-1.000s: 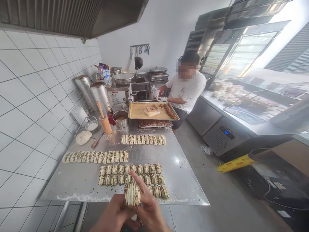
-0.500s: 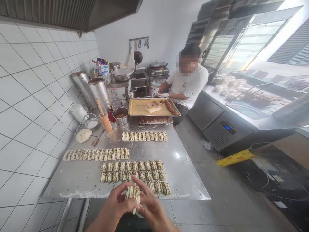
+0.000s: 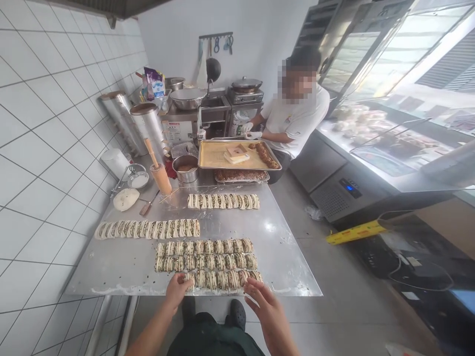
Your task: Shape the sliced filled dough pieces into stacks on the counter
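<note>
A front row of filled, striped dough rolls (image 3: 222, 280) lies along the table's near edge. At its left end my left hand (image 3: 175, 293) has thumb and fingers closed on a dough roll (image 3: 189, 282) that rests on the table. Beside the right end is my right hand (image 3: 266, 302), fingers apart and holding nothing; whether its fingertips touch the last roll I cannot tell. Two more rows of twisted rolls (image 3: 206, 263) sit just behind. Farther back are a sliced filled strip (image 3: 146, 229) at left and another strip (image 3: 223, 201) in the middle.
On the steel table (image 3: 118, 264) stand a rolling pin (image 3: 161, 179), a dough lump (image 3: 126, 199), a brush (image 3: 146, 209) and a pot (image 3: 185, 169). A baking tray (image 3: 211, 154) is at the far edge. Behind it, a gloved co-worker (image 3: 297, 113) works. A tiled wall (image 3: 44, 163) borders the left.
The twisted roll held between both hands has come down to the left end of the front row. My hands have moved apart, the right one toward the row's right end. The view has tilted downward.
</note>
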Demonstrator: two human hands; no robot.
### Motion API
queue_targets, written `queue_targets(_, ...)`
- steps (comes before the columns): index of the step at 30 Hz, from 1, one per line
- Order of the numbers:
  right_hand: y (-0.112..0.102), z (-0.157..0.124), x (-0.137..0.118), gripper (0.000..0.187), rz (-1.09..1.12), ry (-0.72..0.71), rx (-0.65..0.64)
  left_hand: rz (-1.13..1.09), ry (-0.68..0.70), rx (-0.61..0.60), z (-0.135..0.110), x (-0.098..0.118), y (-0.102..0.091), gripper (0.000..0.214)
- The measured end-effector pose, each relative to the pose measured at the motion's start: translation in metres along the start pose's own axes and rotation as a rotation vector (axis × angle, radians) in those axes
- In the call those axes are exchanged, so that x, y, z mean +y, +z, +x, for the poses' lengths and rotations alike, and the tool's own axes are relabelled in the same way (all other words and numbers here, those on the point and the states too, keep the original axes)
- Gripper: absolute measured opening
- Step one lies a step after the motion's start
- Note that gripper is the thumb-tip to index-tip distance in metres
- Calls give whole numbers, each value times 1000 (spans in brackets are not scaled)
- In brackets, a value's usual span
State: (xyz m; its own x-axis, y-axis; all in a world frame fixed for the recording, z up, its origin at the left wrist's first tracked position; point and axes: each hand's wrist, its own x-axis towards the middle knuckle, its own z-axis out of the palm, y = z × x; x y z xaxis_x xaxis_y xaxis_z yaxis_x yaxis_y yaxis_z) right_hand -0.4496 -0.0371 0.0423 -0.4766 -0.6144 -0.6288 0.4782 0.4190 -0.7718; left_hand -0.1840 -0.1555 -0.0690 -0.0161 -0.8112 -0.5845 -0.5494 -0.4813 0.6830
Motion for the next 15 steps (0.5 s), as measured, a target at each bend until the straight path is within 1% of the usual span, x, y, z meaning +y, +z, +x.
queue_targets(3,2,3,7,60,15,20,17,129,54,40,11,-15,8,50)
queue_targets(5,1,5,11,62,21,31,22,198,89,61,11,-24,12,48)
queue_targets(7,-2,6,12,63,19,48,31,257,129,89,9,-28,14,45)
queue_targets(8,-4,7,12,64,16,59,35,285,154,109,9,-26,14,45)
queue_targets(10,-9,7,11,65,6,76,50,334,223,143,21,-10,12,47)
queue_targets(11,-11,7,10,66,0,81,58,357,269,150,33,4,11,48)
queue_targets(13,-14,7,9,68,-4,91,77,401,367,140,71,39,8,47)
queue_targets(15,-16,7,10,68,1,105,94,454,443,126,120,79,7,41)
